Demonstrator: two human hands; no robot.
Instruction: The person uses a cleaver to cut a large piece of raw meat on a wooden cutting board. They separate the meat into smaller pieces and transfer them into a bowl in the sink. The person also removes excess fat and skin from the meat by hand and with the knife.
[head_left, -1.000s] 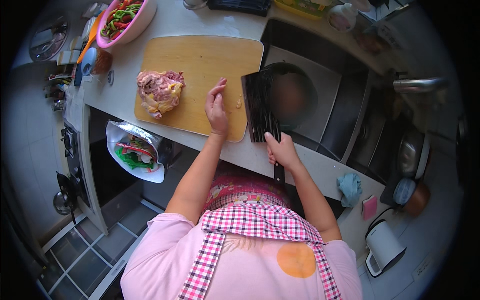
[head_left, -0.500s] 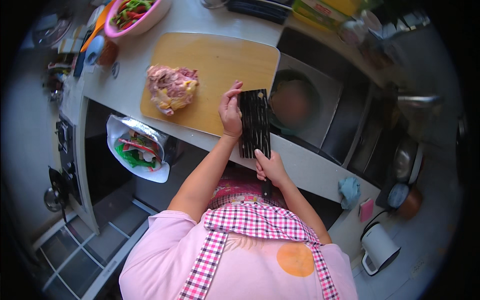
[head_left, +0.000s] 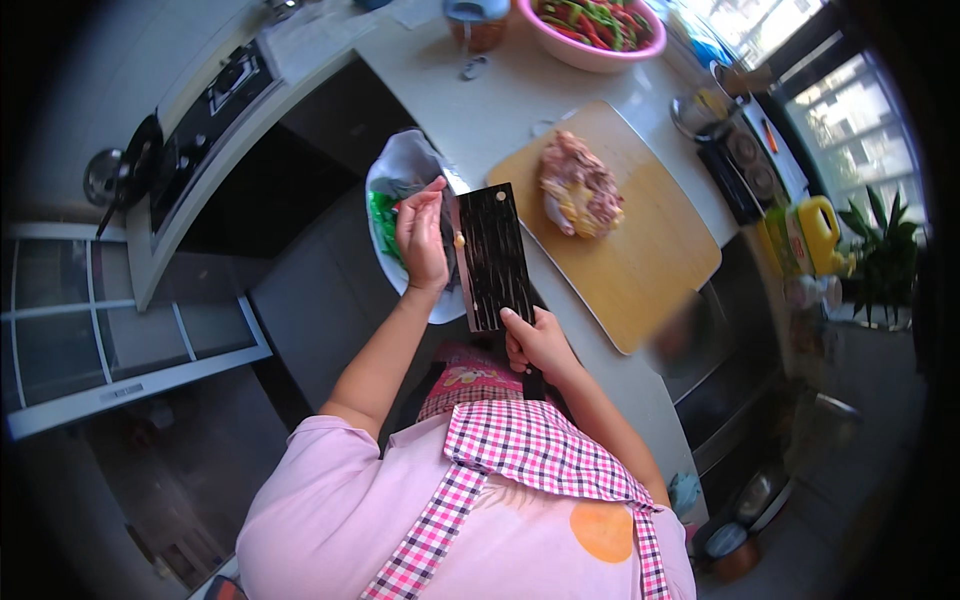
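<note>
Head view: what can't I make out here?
Head view, bag: the left hand hides part of its contents.
Head view, cleaver: the right hand covers part of its handle.
Head view, sink: blur smears what lies in it.
Head view, pink basin of peppers: cut off by the upper edge.

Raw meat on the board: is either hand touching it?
No, the raw meat lies on the cutting board, apart from the left hand and the right hand, which grips the cleaver.
</note>
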